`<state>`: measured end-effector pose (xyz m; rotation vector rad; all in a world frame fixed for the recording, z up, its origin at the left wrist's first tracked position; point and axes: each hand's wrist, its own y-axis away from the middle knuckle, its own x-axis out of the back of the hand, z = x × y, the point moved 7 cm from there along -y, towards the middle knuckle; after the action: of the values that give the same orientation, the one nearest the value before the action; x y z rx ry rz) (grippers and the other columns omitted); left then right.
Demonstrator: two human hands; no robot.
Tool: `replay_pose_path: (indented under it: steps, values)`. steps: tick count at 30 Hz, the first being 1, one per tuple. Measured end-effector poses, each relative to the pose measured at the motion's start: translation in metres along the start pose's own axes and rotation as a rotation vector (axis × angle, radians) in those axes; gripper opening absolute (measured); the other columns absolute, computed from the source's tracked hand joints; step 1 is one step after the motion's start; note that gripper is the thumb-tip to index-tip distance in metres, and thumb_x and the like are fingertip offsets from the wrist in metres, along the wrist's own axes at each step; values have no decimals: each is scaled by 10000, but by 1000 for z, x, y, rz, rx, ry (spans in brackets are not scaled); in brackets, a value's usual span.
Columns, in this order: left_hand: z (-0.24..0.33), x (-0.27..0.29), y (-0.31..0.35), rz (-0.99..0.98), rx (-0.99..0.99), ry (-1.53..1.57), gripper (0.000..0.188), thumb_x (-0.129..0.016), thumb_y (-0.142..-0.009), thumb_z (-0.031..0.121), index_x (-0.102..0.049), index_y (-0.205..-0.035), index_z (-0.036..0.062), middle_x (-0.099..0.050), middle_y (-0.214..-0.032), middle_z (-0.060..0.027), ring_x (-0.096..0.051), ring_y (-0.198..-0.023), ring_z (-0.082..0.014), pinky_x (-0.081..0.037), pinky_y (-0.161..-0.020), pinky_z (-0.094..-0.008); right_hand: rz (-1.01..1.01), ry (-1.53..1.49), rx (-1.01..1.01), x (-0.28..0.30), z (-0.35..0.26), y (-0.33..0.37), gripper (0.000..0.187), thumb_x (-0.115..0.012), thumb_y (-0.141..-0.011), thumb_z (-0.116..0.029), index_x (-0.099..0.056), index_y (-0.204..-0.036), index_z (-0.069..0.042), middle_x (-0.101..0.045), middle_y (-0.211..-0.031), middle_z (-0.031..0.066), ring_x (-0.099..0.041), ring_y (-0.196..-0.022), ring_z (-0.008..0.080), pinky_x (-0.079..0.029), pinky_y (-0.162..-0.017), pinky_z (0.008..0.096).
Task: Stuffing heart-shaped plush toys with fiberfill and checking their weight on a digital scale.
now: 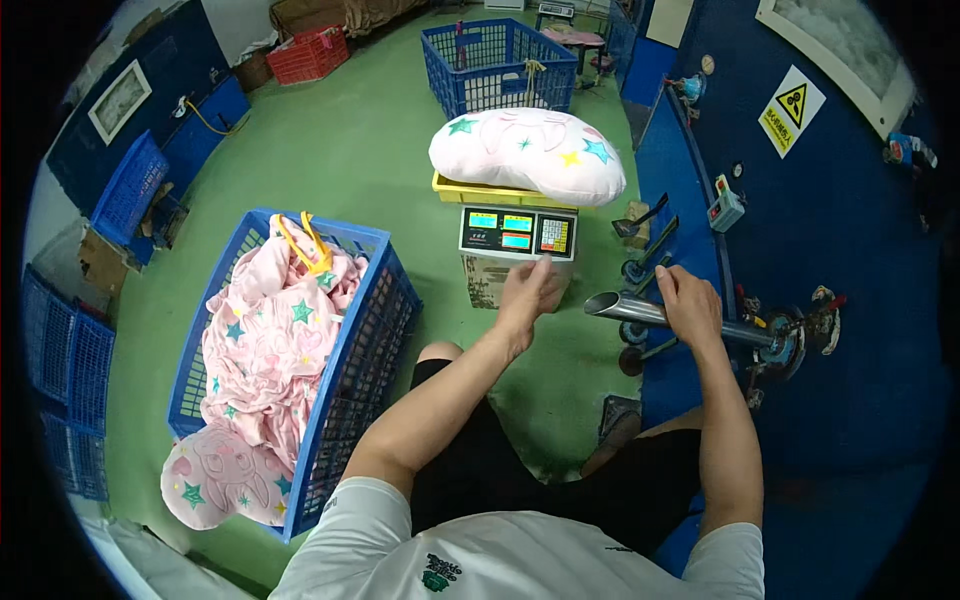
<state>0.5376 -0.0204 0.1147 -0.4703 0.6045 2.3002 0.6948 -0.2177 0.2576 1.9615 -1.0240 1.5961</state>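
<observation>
My left hand is in front of a digital scale, below its keypad. Its fingers are loosely bent and somewhat apart, with nothing seen in them. My right hand is around a shiny metal tube with a slanted open end, which juts left from the blue machine. On the scale's yellow tray lies a plump white-pink pillow with coloured stars. To my left, a blue crate holds a heap of limp pink star-patterned covers. A pink printed piece hangs over its near end.
The blue machine wall runs along my right, with a control box, pedals and a yellow warning sign. Farther off stand another blue crate and a red crate. More blue crates lean at the far left.
</observation>
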Motion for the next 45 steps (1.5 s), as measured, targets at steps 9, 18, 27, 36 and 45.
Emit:
replay_pose_path:
  steps: [9, 18, 27, 36, 45]
  values:
    - [84, -72, -72, 377, -186, 113, 1006, -736, -874, 481, -202, -1479, -120, -454, -1408, -316, -542, -1230, -347, -495, -977, -390, 7, -24, -28, 6, -3, -1, 467, -475, -1025, -455, -710, -977, -55, -704, -758, 134, -646, -675, 379, -485, -630, 486]
    - [68, -67, -129, 374, -108, 294, 714, -783, -830, 254, -456, -1299, -174, -600, -1205, -274, -659, -997, -310, -563, -822, -339, 13, -25, -26, 4, -6, 0, 450, -483, -1020, -445, -715, -998, -59, -709, -764, 132, -647, -684, 398, -485, -631, 496]
    - [104, -63, -104, 108, -260, 274, 410, -682, -872, 116, -508, -1171, -104, -580, -1076, -181, -610, -864, -221, -538, -764, -287, 27, -9, -35, 2, 5, -3, 442, -496, -1020, -443, -710, -980, -59, -702, -765, 146, -637, -677, 387, -478, -647, 488]
    - [185, 11, -18, -73, -424, 218, 172, -609, -909, 16, -557, -1063, -39, -580, -975, -107, -579, -796, -149, -516, -759, -252, 34, -83, -11, 14, -4, 9, 417, -519, -1010, -428, -701, -1096, -63, -738, -892, 124, -686, -798, 367, -517, -712, 475]
    - [96, 181, 246, 111, -236, 159, 88, -649, -895, 9, -608, -969, 33, -661, -962, -88, -622, -782, -153, -519, -731, -248, -425, -1137, 95, -70, -142, 89, 411, -645, -988, -185, -530, -1328, 17, -645, -1251, 158, -650, -989, 192, -539, -774, 286]
